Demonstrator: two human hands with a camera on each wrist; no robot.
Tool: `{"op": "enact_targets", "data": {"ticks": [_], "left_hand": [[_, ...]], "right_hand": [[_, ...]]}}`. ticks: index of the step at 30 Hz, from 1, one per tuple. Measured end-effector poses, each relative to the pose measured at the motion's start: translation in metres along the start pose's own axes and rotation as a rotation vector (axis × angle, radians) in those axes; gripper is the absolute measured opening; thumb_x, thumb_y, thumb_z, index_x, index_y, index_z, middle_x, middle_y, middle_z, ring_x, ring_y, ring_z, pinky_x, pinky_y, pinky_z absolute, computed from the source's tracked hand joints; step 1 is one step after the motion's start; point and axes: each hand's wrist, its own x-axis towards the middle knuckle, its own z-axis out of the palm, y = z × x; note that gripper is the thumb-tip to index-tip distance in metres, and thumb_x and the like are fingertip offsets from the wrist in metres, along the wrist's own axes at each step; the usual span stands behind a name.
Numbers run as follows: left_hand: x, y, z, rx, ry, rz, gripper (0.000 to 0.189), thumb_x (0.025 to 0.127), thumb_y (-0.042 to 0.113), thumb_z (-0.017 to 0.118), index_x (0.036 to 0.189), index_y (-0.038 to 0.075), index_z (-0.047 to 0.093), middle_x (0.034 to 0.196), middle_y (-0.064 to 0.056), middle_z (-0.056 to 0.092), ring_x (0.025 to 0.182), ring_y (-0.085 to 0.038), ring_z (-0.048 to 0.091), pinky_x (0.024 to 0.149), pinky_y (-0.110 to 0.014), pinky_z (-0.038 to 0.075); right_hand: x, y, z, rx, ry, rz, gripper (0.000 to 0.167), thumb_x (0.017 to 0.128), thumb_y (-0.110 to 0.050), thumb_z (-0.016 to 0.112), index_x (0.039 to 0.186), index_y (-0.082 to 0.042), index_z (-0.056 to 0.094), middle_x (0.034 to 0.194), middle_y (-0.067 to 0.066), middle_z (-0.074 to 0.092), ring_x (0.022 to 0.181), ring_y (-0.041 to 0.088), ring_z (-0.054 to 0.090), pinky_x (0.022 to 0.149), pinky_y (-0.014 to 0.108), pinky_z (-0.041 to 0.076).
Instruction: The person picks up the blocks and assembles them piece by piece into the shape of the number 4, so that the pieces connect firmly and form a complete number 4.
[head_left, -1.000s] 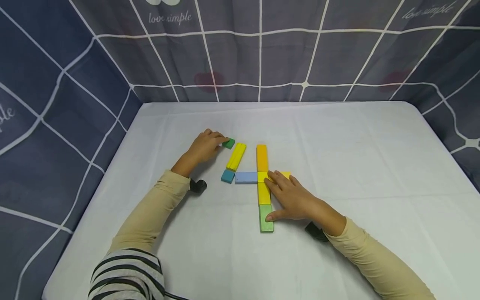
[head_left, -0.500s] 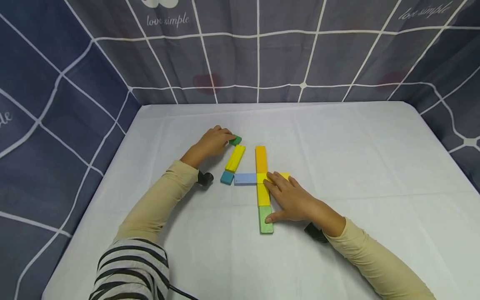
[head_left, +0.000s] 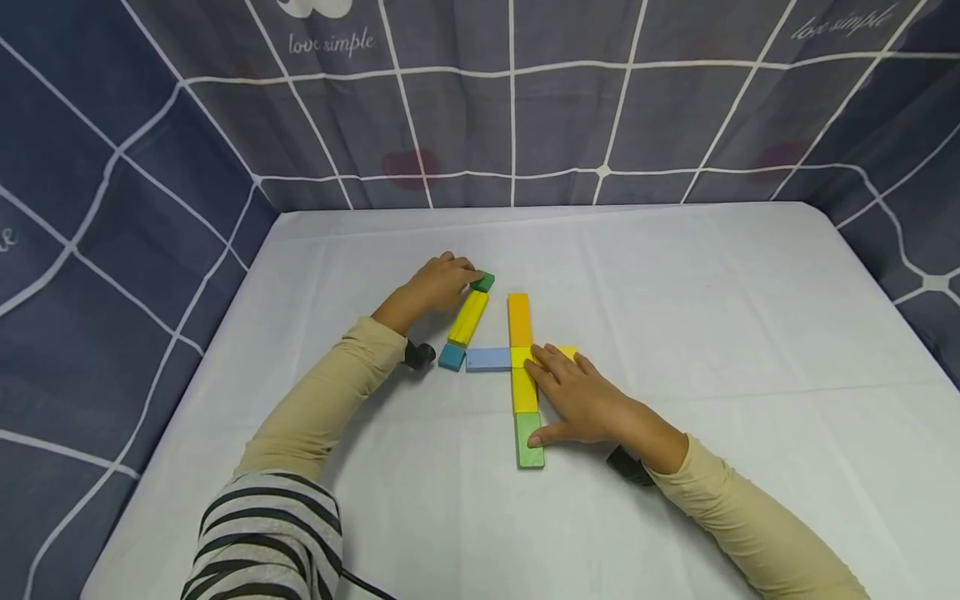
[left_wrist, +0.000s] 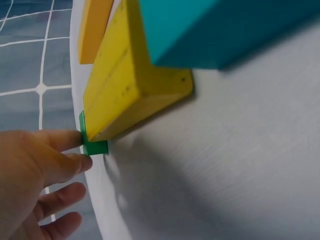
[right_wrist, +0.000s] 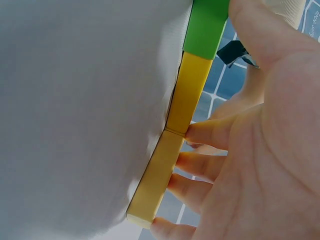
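My left hand (head_left: 441,283) pinches a small dark green block (head_left: 483,282) at the far end of a slanted yellow block (head_left: 468,318). In the left wrist view, thumb and forefinger meet the green block (left_wrist: 95,147) while the other fingers stay off it. At the yellow block's near end lies a teal block (head_left: 452,357), beside a pale blue block (head_left: 488,360). My right hand (head_left: 585,398) rests spread over a cross-shaped row. Its fingertips touch the yellow blocks (head_left: 524,391), and its thumb lies on the light green block (head_left: 529,440). An orange block (head_left: 518,318) forms the row's far end.
A white cloth covers the table (head_left: 712,300). Dark gridded curtains (head_left: 562,117) stand along its back and sides. Black wrist devices (head_left: 630,465) hang beneath both forearms, and a cable (head_left: 367,585) trails from the left sleeve.
My left hand has moved right with the dark green block, bringing it to the slanted yellow block's far end. The right hand has stayed on the row.
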Motion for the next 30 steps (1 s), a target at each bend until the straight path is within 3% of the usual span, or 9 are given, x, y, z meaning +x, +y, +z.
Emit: {"op": "enact_targets", "data": {"ticks": [22,30], "left_hand": [[-0.007,-0.001,0.006,0.023,0.028,0.016,0.039,0.094,0.01,0.044,0.132,0.019,0.05,0.127,-0.006,0.055,0.108,-0.025,0.047,0.091,-0.035,0.04],[-0.013,-0.008,0.01,-0.075,0.083,-0.032,0.043,0.095,0.017,0.045,0.138,0.02,0.041,0.129,-0.006,0.053,0.108,-0.026,0.045,0.094,-0.037,0.038]], "right_hand": [[0.006,0.003,0.002,0.005,0.0,-0.014,0.107,0.067,-0.071,0.057,0.144,-0.004,0.024,0.153,0.014,0.011,0.141,0.031,0.009,0.108,0.058,0.013],[0.006,0.005,0.0,0.005,-0.018,-0.002,0.106,0.067,-0.069,0.059,0.144,-0.004,0.024,0.153,0.015,0.011,0.141,0.031,0.008,0.108,0.057,0.013]]}}
